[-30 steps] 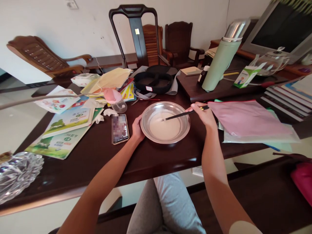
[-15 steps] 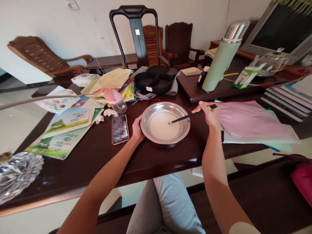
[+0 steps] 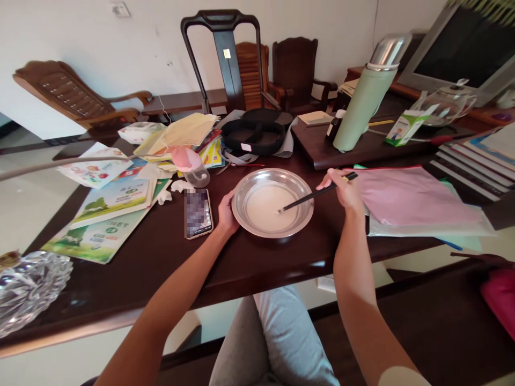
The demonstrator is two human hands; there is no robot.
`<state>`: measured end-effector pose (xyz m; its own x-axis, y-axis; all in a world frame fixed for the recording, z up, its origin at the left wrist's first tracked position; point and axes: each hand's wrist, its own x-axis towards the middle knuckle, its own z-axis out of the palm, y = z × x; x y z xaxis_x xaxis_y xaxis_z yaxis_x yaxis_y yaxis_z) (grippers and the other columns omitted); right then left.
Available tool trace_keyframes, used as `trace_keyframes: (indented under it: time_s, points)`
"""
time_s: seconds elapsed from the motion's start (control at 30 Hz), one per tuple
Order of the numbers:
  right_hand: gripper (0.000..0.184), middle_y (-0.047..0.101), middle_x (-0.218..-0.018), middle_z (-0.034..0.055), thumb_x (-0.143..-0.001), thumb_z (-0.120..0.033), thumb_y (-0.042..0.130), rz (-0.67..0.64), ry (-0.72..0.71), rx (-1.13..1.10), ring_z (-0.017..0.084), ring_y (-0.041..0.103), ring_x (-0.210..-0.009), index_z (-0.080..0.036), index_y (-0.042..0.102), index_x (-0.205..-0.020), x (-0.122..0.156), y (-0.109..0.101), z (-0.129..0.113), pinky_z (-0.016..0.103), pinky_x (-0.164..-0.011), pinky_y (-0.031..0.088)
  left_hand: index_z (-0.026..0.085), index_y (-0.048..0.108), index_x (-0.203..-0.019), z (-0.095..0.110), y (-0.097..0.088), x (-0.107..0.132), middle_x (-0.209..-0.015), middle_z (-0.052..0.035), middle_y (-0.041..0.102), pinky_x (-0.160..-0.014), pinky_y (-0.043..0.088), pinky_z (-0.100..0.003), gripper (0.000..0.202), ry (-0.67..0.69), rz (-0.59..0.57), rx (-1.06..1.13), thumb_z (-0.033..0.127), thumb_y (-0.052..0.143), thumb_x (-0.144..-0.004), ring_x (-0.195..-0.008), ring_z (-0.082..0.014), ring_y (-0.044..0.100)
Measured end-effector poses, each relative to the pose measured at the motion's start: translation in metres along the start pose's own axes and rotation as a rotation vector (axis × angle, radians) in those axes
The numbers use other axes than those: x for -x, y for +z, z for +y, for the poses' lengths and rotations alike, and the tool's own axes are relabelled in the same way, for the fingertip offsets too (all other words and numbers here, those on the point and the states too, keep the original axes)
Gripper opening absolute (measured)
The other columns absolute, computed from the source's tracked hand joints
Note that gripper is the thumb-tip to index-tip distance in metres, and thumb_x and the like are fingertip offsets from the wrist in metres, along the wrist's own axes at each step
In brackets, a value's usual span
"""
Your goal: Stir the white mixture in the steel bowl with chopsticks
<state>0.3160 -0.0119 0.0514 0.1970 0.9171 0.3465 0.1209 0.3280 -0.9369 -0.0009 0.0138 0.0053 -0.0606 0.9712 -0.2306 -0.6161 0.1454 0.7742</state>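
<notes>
A round metal bowl [image 3: 273, 229] stands on the dark wooden table, with a milky white liquid [image 3: 267, 206] in it. My left hand [image 3: 228, 212] grips the bowl's left rim, its fingers partly hidden behind the wall. Black chopsticks [image 3: 309, 197] are held in my right hand [image 3: 341, 187], to the right of the bowl. They slant down to the left over the rim, and their tips touch the liquid near the middle. Left of my left hand lies a phone [image 3: 204, 214] with a blurred screen.
Booklets [image 3: 108, 209], a pink-topped bottle [image 3: 193, 167] and a crystal dish [image 3: 34, 289] are on the left. A black strap-like headset [image 3: 253, 136] lies behind the bowl. A green thermos [image 3: 364, 102] stands back right, and a pink zip folder [image 3: 414, 195] lies right of my right hand.
The chopsticks' tips have shifted slightly downward in the liquid, and my right hand has turned a little. My left hand and the bowl stay in place.
</notes>
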Motion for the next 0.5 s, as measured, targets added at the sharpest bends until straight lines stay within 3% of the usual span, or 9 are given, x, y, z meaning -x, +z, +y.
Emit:
trace_keyframes:
  time_s: [0.1,0.17,0.27,0.37,0.43,0.5]
  points:
    - [0.054,0.081,-0.069,0.0046,-0.083,-0.075,0.08,-0.225,0.015,0.026,0.026,0.079,-0.074,-0.026,0.075,-0.062,0.001,0.009,-0.005,0.041,-0.086,0.061,0.021,0.075,-0.077,0.0,0.0,0.0,-0.08,-0.0027,0.079,-0.095,0.06,-0.04,0.019,0.008,0.001,-0.001,0.039,0.081,-0.075,-0.103,-0.0317,0.078]
    - [0.052,0.083,-0.075,0.005,-0.08,-0.076,0.082,-0.301,0.018,0.053,0.028,0.081,-0.081,-0.026,0.078,-0.068,0.0,0.016,-0.007,0.042,-0.09,0.062,0.021,0.076,-0.076,-0.001,-0.001,0.0,-0.081,-0.0031,0.08,-0.096,0.06,-0.04,0.019,0.003,0.006,0.001,0.039,0.081,-0.075,-0.103,-0.0318,0.078]
    - [0.051,0.084,-0.076,0.0042,-0.08,-0.075,0.082,-0.17,0.0,0.074,0.028,0.082,-0.085,-0.026,0.077,-0.069,-0.002,0.015,-0.006,0.043,-0.093,0.061,0.021,0.075,-0.075,-0.001,-0.001,-0.001,-0.08,-0.0035,0.08,-0.096,0.06,-0.04,0.019,-0.007,0.01,0.004,0.039,0.081,-0.075,-0.102,-0.0315,0.078]
    - [0.055,0.078,-0.064,0.0031,-0.085,-0.075,0.078,0.034,-0.005,0.052,0.027,0.079,-0.073,-0.026,0.071,-0.059,-0.002,0.003,-0.001,0.044,-0.09,0.061,0.022,0.074,-0.073,-0.001,0.0,0.0,-0.076,-0.0027,0.078,-0.096,0.06,-0.04,0.017,0.0,0.009,0.01,0.038,0.081,-0.074,-0.102,-0.0314,0.078]
    - [0.059,0.075,-0.06,0.0029,-0.086,-0.076,0.076,0.027,0.0,0.019,0.026,0.077,-0.067,-0.027,0.068,-0.056,-0.001,0.0,0.0,0.043,-0.086,0.061,0.022,0.073,-0.071,0.0,0.001,0.001,-0.073,-0.0023,0.077,-0.095,0.06,-0.04,0.017,0.01,0.006,0.015,0.037,0.081,-0.073,-0.103,-0.0318,0.078]
    - [0.058,0.077,-0.062,0.0034,-0.084,-0.077,0.078,-0.101,0.012,0.012,0.026,0.078,-0.068,-0.026,0.071,-0.057,0.0,0.005,-0.003,0.043,-0.085,0.061,0.022,0.073,-0.07,0.0,0.002,0.001,-0.073,-0.0026,0.077,-0.095,0.061,-0.039,0.016,0.015,0.003,0.02,0.036,0.081,-0.072,-0.103,-0.0318,0.078]
